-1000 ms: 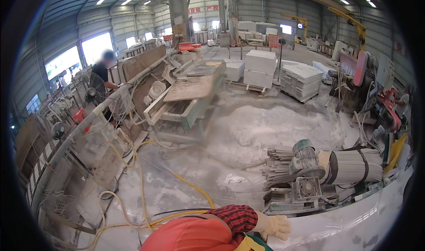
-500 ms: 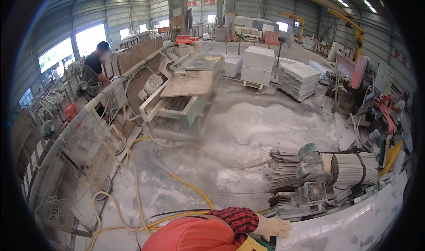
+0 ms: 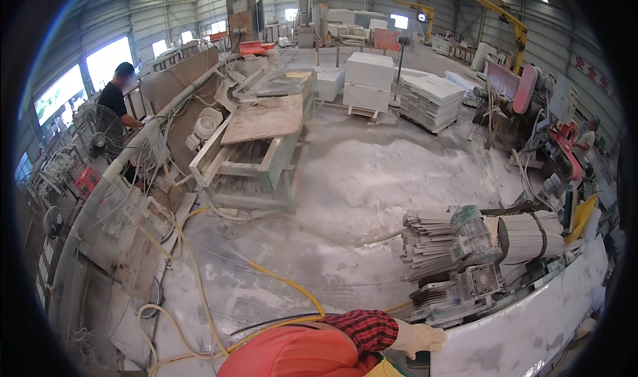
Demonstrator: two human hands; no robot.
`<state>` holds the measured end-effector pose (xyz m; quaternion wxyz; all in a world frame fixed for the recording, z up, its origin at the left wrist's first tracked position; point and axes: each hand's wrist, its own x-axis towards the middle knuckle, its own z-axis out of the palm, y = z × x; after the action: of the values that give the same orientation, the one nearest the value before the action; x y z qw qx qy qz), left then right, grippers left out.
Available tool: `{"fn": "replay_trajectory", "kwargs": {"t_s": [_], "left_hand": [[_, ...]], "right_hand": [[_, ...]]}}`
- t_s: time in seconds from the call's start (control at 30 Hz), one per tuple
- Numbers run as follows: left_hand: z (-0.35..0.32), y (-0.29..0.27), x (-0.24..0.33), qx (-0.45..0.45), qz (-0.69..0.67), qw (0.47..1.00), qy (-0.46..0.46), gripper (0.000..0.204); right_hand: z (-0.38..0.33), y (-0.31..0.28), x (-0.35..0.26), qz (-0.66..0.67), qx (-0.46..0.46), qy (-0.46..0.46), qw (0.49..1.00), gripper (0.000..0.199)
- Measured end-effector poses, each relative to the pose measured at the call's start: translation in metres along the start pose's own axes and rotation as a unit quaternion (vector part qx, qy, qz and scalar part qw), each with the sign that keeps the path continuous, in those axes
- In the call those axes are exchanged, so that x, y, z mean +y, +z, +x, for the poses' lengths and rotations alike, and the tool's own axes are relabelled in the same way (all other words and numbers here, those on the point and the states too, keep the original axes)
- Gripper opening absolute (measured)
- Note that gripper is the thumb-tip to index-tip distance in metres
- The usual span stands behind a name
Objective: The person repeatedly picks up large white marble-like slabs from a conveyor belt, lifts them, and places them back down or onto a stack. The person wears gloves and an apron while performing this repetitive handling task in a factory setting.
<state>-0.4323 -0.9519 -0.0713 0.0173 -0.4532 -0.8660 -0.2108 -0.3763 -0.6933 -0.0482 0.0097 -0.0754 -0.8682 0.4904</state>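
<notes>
My left hand (image 3: 420, 338), in a cream work glove below a red-and-black plaid sleeve, reaches in from the lower middle. Its fingers stretch to the right, lying over the near left end of a long, glossy white slab (image 3: 505, 340). The thumb side is only partly visible. My right hand is out of sight. Alongside the slab's far edge sit a dusty motor with a green cap (image 3: 473, 234) and a ribbed grey bellows cover (image 3: 531, 236).
Yellow hoses (image 3: 292, 284) snake over the wet, dusty floor. A low frame table with a wooden board (image 3: 262, 119) stands farther off. Behind are stacked white blocks (image 3: 369, 78) and slabs (image 3: 432, 98). One person (image 3: 119, 101) stands at left by a fan; another (image 3: 587, 138) at far right.
The view has swung slightly right, so the background sits farther left. My left hand remains at the slab's end, its fingertips covering a little less of it.
</notes>
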Motion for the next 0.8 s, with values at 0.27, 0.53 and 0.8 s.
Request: {"fn": "replay_trajectory", "kwargs": {"t_s": [0.27,0.53,0.8], "left_hand": [[-0.008,0.012,-0.002,-0.012,-0.022,1.0,0.002,0.093],[-0.014,0.01,0.005,-0.038,-0.027,0.999,-0.024,0.096],[-0.016,0.0,0.016,-0.043,-0.06,0.996,-0.045,0.096]], "right_hand": [[-0.024,0.009,0.0,0.068,0.017,0.085,0.994,0.075],[-0.035,0.012,0.006,0.12,0.022,0.138,0.983,0.075],[-0.046,-0.004,0.033,0.19,0.02,0.182,0.965,0.074]]}}
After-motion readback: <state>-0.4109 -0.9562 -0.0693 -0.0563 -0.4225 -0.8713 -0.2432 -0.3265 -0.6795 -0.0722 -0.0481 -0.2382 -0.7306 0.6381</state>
